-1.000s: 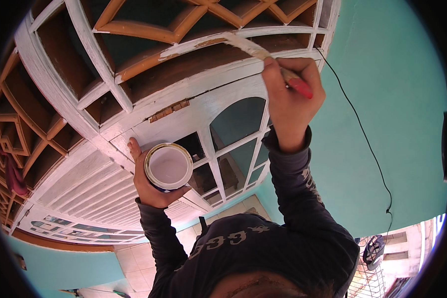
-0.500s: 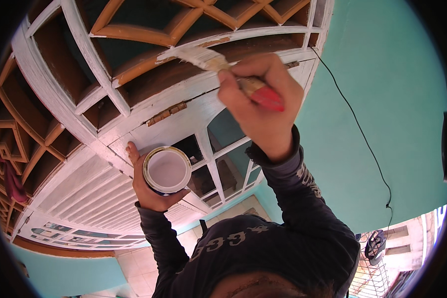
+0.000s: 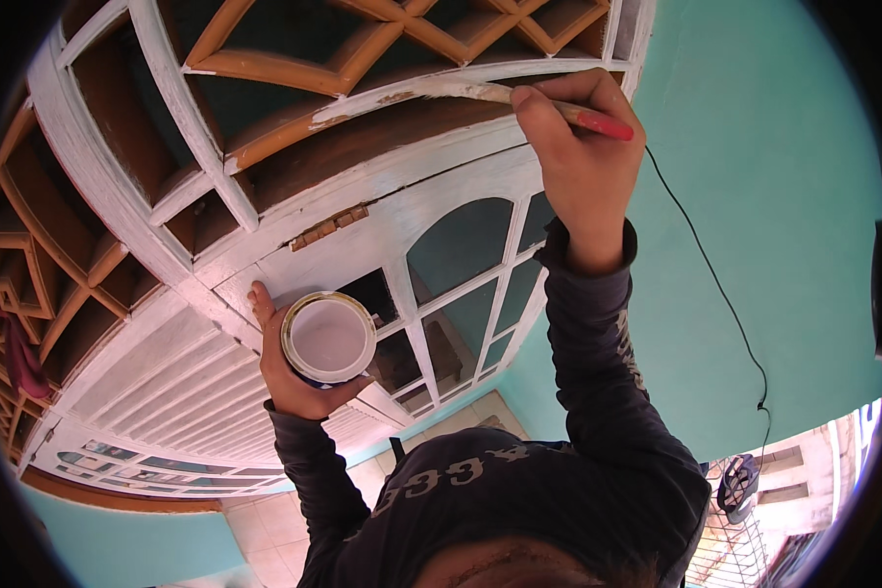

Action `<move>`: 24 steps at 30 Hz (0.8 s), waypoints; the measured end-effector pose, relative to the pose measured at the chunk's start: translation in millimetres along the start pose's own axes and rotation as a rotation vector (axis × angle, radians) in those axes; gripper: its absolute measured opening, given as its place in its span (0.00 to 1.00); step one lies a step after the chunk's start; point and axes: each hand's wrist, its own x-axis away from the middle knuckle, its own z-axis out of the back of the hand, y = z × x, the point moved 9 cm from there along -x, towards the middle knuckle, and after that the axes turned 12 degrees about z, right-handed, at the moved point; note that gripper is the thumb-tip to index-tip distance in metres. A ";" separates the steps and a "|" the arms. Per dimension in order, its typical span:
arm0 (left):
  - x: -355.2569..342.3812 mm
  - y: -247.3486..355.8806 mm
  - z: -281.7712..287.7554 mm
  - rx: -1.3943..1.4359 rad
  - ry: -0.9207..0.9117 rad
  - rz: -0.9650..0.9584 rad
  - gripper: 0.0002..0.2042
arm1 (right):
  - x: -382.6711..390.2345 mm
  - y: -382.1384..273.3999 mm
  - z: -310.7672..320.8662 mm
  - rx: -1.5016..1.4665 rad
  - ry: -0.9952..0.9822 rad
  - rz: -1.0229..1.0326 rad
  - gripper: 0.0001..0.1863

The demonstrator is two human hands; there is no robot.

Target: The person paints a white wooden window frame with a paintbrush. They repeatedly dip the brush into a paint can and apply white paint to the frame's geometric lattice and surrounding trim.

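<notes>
A paintbrush [image 3: 495, 93] with a red-tipped handle is gripped in my right hand [image 3: 590, 142]. Its white-loaded bristles touch the horizontal wooden rail [image 3: 363, 106] below the lattice. That rail is partly white, with orange-brown wood bare toward its left end and in a patch near the bristles. My left hand [image 3: 294, 367] is wrapped around an open paint can [image 3: 329, 338] holding pale paint. The can stays level in front of the white door, lower and to the left of the brush.
An orange-brown diamond lattice [image 3: 343, 73] fills the opening above the rail. Below are a white door with glass panes [image 3: 461, 250] and a brown hinge [image 3: 329, 226]. Louvred white panels [image 3: 181, 377] lie left. A black cable [image 3: 701, 240] hangs on the turquoise wall [image 3: 774, 196].
My right hand and the brush have moved right along the rail, leaving more white on it. The left hand and can have stayed nearly still.
</notes>
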 end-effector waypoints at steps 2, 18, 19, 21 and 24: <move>0.0 1.8 1.3 -0.005 0.017 -0.016 0.46 | 0.5 14.4 9.7 0.054 0.062 -0.034 0.09; 0.6 3.6 0.7 0.000 0.039 -0.006 0.46 | 19.9 0.6 21.9 0.334 0.173 0.228 0.09; -0.4 5.0 1.1 0.010 0.042 -0.009 0.44 | 23.4 -3.6 10.2 0.308 0.116 0.268 0.10; -2.9 6.6 0.7 0.030 0.047 -0.014 0.42 | 30.2 -14.5 -9.7 0.258 0.038 0.326 0.10; -1.7 7.5 1.2 0.004 0.052 0.000 0.42 | 34.6 -23.1 -17.2 0.178 0.001 0.324 0.10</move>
